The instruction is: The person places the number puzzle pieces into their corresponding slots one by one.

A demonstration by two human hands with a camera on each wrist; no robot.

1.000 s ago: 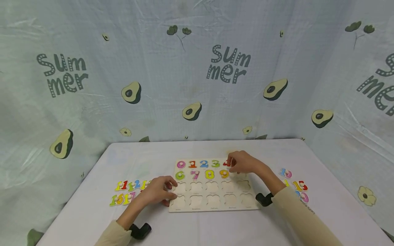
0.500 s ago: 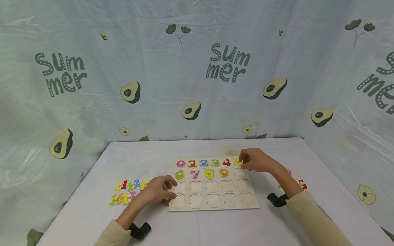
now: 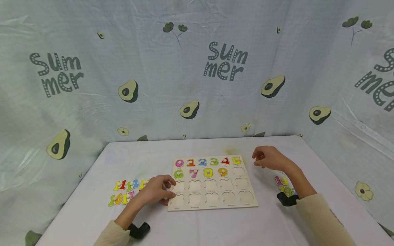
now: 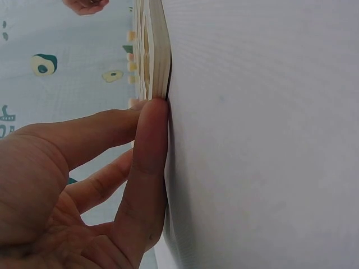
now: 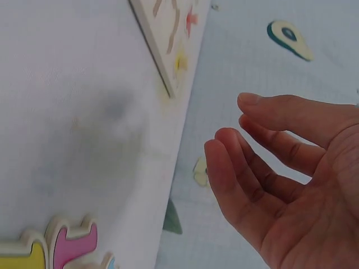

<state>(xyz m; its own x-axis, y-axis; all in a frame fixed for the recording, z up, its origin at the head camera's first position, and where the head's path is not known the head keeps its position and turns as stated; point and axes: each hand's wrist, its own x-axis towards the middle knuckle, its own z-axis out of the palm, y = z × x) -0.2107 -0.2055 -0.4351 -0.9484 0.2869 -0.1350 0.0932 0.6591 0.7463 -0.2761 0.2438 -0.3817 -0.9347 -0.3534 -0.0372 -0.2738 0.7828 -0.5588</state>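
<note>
A wooden number puzzle board (image 3: 212, 207) lies flat on the table, with coloured digits in its two upper rows and bare recesses in the rows below. My left hand (image 3: 157, 189) holds the board's left edge; the left wrist view shows the fingertips (image 4: 151, 112) against its corner. Off the board's upper right corner hovers my right hand (image 3: 271, 158), fingers loosely curved with nothing between them. Nearest that corner sits the yellow 5 (image 3: 236, 160), close to the red 4 (image 3: 225, 161) and orange 9 (image 3: 223, 172).
Loose two-digit number pieces (image 3: 118, 200) lie left of the board, partly behind my left forearm. Other pieces, including a pink and yellow one (image 3: 281, 180), lie on the right, partly hidden by my right arm. A patterned cloth (image 3: 154, 68) hangs behind the table (image 3: 215, 229).
My right hand has moved right, from over the 4 and 5 to beyond the board's right edge, uncovering the yellow 5. My left hand has stayed at the board's left edge.
</note>
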